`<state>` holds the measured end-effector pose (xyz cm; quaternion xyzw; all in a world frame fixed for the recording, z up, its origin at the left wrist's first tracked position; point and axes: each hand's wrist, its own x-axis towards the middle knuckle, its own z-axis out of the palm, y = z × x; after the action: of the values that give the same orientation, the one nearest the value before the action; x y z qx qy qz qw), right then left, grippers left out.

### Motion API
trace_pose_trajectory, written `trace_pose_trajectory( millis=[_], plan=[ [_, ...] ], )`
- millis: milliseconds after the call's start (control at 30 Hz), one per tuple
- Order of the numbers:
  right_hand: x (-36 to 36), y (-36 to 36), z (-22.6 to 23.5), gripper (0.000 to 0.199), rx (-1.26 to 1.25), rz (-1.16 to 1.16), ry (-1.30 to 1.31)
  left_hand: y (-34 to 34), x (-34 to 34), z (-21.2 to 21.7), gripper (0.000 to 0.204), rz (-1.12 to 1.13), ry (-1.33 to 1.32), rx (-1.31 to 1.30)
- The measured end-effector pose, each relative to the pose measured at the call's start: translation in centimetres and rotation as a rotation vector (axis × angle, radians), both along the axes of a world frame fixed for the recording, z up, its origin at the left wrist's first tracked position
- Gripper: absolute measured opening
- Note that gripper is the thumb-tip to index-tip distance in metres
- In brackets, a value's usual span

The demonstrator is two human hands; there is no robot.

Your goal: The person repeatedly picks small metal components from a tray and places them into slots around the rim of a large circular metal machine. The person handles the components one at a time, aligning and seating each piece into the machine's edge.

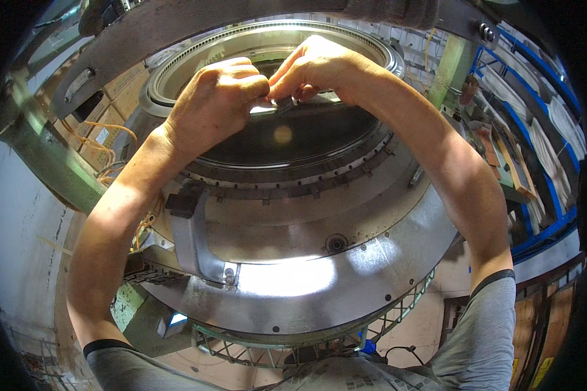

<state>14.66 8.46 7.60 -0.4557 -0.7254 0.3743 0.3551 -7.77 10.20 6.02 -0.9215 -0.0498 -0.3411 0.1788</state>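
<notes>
Both arms reach out over a large round metal machine [346, 274] with a toothed ring [195, 49] around a dark central opening [293, 140]. My left hand [216, 104] is curled into a loose fist, fingertips pinching a small dark metal part [282, 104]. My right hand [313, 65] meets it from the right, its fingers closed on the same small part. The two hands touch over the far side of the opening. What the part is, I cannot tell.
A grey curved bracket [192, 238] with a black end stands on the machine's left side. Yellow threads [114, 133] hang at left beside a green frame post [42, 156]. Blue racks [535, 98] with white rolls line the right. A metal arm [176, 26] crosses overhead.
</notes>
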Motion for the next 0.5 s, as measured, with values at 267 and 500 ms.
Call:
trace_pose_trajectory(
  millis=[267, 500],
  plan=[
    [0.0, -0.9, 0.3, 0.017, 0.000, -0.010, -0.046, -0.3, -0.1, 0.2, 0.011, 0.073, 0.035, 0.019],
    [0.0, -1.2, 0.3, 0.019, -0.011, -0.024, -0.025, 0.0, 0.2, -0.4, 0.016, -0.023, -0.034, -0.025]
  ],
)
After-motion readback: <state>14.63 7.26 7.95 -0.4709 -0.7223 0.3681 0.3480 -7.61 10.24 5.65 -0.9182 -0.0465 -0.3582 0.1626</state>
